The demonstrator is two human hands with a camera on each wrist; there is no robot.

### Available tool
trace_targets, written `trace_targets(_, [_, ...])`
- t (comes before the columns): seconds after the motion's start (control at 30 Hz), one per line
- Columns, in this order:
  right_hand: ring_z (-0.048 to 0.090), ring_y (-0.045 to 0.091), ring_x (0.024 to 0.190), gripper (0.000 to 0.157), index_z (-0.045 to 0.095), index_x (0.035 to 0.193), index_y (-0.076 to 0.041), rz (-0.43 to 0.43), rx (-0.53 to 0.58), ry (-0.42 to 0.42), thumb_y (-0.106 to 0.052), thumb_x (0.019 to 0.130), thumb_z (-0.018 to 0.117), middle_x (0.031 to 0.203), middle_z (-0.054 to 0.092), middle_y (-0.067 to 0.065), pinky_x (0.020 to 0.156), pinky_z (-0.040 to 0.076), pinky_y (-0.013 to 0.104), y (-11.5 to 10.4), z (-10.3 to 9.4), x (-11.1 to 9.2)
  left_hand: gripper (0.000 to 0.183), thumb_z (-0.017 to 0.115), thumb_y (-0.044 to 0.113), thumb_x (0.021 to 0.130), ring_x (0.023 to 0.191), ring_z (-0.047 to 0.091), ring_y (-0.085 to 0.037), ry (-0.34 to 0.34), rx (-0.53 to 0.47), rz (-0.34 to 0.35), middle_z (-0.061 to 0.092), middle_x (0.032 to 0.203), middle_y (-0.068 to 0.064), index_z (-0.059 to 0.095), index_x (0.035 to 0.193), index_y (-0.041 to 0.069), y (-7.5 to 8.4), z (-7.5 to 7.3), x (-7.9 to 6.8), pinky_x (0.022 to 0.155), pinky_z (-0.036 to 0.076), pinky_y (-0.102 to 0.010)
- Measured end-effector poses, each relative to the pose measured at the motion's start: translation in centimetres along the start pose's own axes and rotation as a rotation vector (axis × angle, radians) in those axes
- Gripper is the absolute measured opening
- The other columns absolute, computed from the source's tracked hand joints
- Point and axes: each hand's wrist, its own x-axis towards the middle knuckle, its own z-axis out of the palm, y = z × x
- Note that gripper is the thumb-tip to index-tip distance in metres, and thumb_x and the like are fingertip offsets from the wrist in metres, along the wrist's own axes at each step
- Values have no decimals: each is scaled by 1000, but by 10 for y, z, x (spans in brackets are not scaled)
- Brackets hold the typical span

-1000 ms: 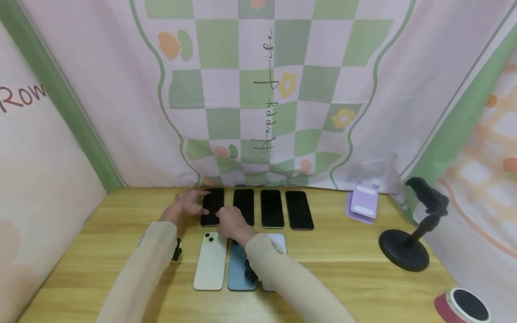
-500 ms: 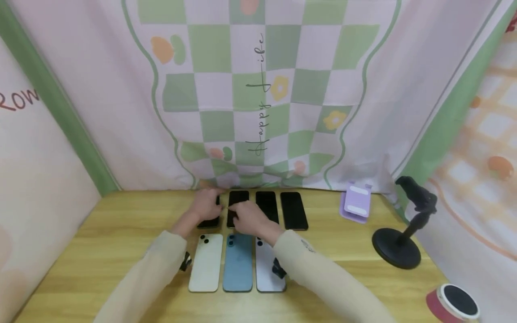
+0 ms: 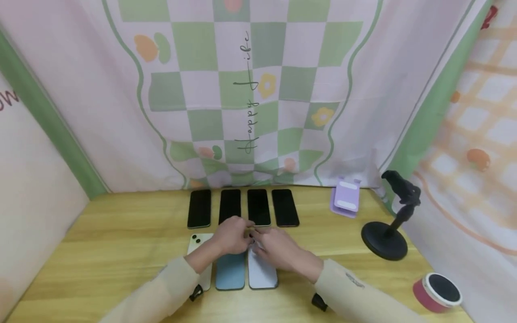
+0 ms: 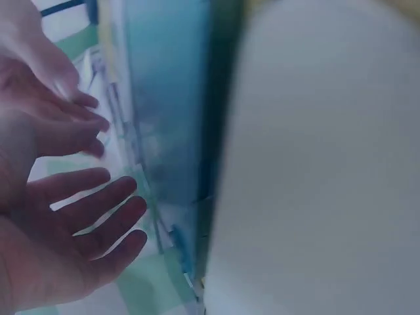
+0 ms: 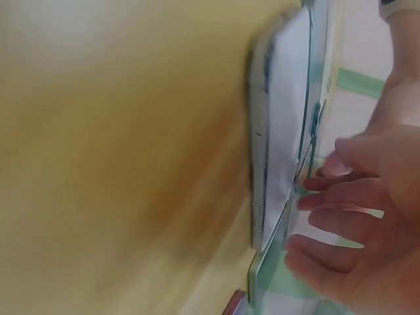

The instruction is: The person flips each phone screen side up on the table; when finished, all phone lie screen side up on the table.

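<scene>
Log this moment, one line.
left hand: over blue phone; right hand: over lavender phone; contact: unclear; front: three phones, backs up; rear: four phones, screens up

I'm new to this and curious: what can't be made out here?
Head view: blue phone, top hidden by left hand.
Head view: cream phone, middle hidden by left forearm.
Head view: wall lettering, cut off by left edge.
Left wrist view: cream phone, surface blurred.

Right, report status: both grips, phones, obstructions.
Left grip and right grip close together, both empty. Blue phone and lavender phone flat, backs up, tops partly covered by the grips. Black stand off right, out of the way.
</scene>
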Motion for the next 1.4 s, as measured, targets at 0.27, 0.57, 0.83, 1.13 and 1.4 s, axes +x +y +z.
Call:
trace_targets(0.27, [68, 38, 126, 55, 67, 136, -7, 63, 76, -132, -38, 92, 78, 144, 64, 23, 102, 59, 51, -6, 2, -42, 49, 80, 33, 89, 113, 67, -28, -72, 175, -26, 74, 130, -7, 71, 132, 11, 6, 12, -6, 101, 57, -51])
trace_targets(0.57, [61, 48, 132, 74, 62, 142, -6, 66, 17, -167, -52, 87, 79, 152, 56, 23, 106, 56, 54, -11, 11, -55, 53, 80, 33, 89, 120, 65, -30, -67, 123, -60, 73, 134, -9, 68, 136, 12, 7, 13, -5, 106, 55, -50])
trace_targets(0.83, [53, 56, 136, 73, 56, 146, 0, 67, 84, -171, -45, 92, 76, 155, 49, 31, 110, 53, 56, -15, 14, -54, 48, 69, 2, 83, 87, 62, -22, -46, -147, -133, 76, 114, -15, 68, 131, 4, 9, 6, 3, 71, 51, -32])
trace_targets(1.13, [51, 55, 140, 73, 48, 153, -2, 64, 169, -189, -42, 97, 71, 159, 43, 32, 112, 49, 58, -14, 16, -53, 38, 68, 1, 88, 95, 64, -22, -8, -414, -244, 72, 111, -14, 68, 126, 2, 0, 6, 15, 82, 57, -37])
trace_targets(1.4, [47, 50, 145, 74, 41, 157, -4, 81, 216, -205, -44, 100, 65, 164, 36, 29, 115, 48, 58, -8, 14, -57, 30, 71, 2, 91, 86, 68, -19, 29, -626, -397, 69, 108, -16, 70, 121, -1, 0, 7, 21, 71, 62, -30])
